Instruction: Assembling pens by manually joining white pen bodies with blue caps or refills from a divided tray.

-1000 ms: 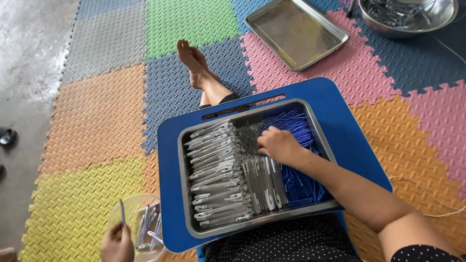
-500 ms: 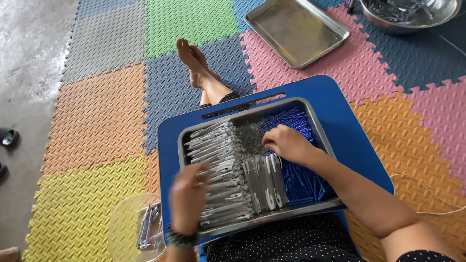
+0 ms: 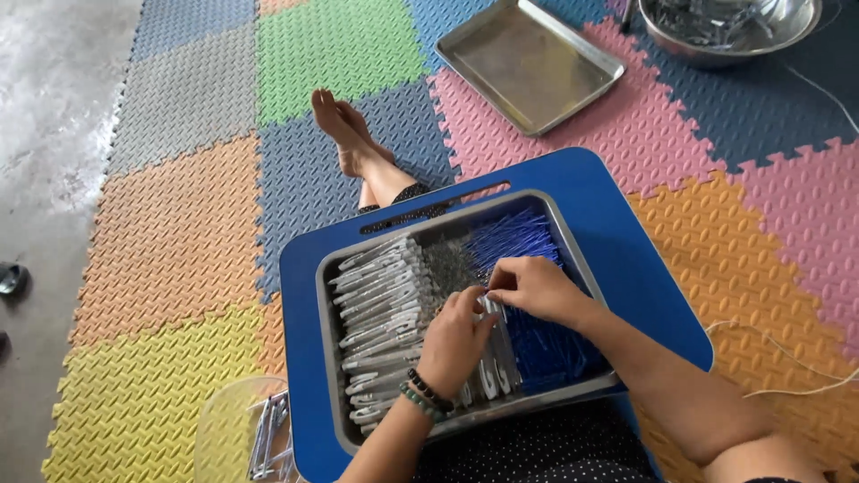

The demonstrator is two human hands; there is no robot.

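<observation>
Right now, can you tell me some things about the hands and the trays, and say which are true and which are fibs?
1. Both hands are over the grey tray on the blue lap desk. True: the left hand and right hand meet near its middle.
2. The flat metal tray on the mat is heaped with blue sticks. False: it looks bare; the blue sticks lie in the grey tray.
3. The left wrist wears bead bracelets. True.
4. The silver clips fill the right side of the grey tray. False: they fill its left side.
5. The metal bowl sits on the lap desk. False: it sits on the floor mat.
</observation>
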